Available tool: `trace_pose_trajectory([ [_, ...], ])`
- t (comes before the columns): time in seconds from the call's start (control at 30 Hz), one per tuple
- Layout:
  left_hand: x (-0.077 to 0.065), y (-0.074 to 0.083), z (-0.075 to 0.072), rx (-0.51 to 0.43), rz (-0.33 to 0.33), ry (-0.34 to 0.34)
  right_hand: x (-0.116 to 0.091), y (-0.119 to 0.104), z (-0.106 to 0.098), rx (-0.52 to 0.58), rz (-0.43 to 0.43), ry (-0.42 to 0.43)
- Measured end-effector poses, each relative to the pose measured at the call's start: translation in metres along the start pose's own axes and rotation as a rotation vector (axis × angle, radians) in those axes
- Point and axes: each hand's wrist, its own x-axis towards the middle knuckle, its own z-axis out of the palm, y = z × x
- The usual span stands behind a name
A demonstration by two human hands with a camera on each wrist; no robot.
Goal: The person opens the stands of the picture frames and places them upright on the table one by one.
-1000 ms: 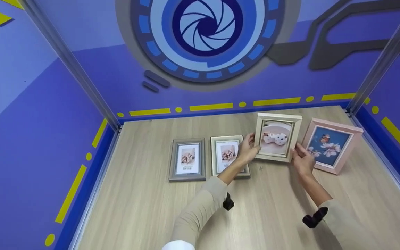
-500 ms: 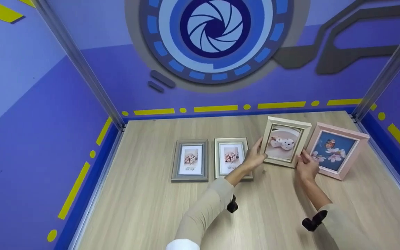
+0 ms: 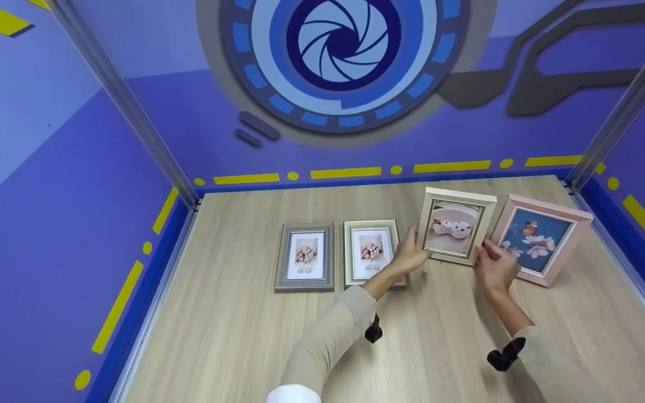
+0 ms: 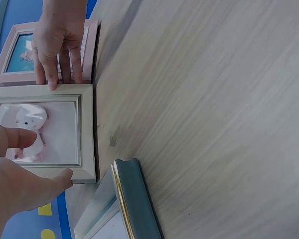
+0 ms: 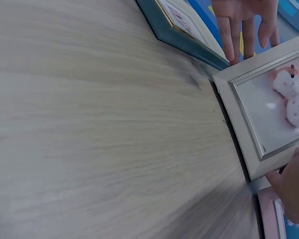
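Observation:
A cream picture frame (image 3: pixel 433 218) with a photo of two round white plush toys stands tilted back on the wooden tabletop. My left hand (image 3: pixel 412 254) holds its left side, thumb near the lower corner. At the lower right side, my right hand (image 3: pixel 497 273) holds the edge with its fingertips. In the left wrist view the right hand (image 4: pixel 60 42) has its fingers against the frame's side. Close on the right stands a pink picture frame (image 3: pixel 566 246) with a bird and blossoms, partly behind my right hand. A cream-gold frame (image 3: pixel 371 225) lies beside my left forearm, its lower part partly covered.
A grey picture frame (image 3: pixel 279 257) lies left of the cream-gold one, both with flower prints. The wooden tabletop (image 3: pixel 227 336) is bounded by a blue back wall (image 3: pixel 210 140) and side walls, with metal posts (image 3: pixel 613 106) at the corners.
The cream frame has shifted slightly right and down, closer to the pink frame, with both hands on it. The head view has shifted a little. The other frames stay put.

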Motion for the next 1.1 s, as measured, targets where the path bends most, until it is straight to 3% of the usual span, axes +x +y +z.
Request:
trace_pose_trajectory([
  [0.23,0.001,-0.001,0.001,0.006,-0.029,-0.023,0.0,-0.003,0.002,-0.028,-0.037,-0.039],
  [0.47,0.0,-0.003,-0.001,-0.02,0.02,-0.032,0.0,-0.002,0.001,-0.052,-0.033,-0.152],
  [0.77,0.0,-0.003,-0.004,-0.022,0.03,-0.056,-0.001,-0.01,-0.004,-0.062,-0.022,-0.224],
  [1.1,-0.002,-0.007,-0.002,0.017,0.023,-0.065,-0.003,-0.008,-0.014,-0.237,0.019,-0.22],
])
